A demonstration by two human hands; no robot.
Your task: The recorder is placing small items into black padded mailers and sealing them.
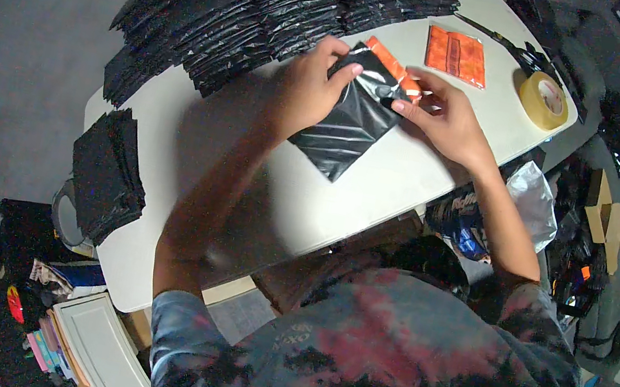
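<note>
Over the white table [380,173] I hold a shiny black plastic bag [351,122] with both hands. An orange packet [387,60] sticks out along the bag's upper right edge; how far it reaches inside is hidden. My left hand [316,87] pinches the bag's upper left side, thumb on top. Closed on the right corner, beside the orange packet's end, is my right hand [443,118], its thumb pressing the black plastic. Farther right on the table lies another orange packet [455,56] in a clear wrapper.
Long rows of stacked black bags [277,5] line the table's far side. A smaller black stack [107,174] sits at the left edge. Near the right corner are a roll of yellowish tape [544,100] and a dark long-handled tool [503,41]. A white drawer unit [103,343] stands lower left.
</note>
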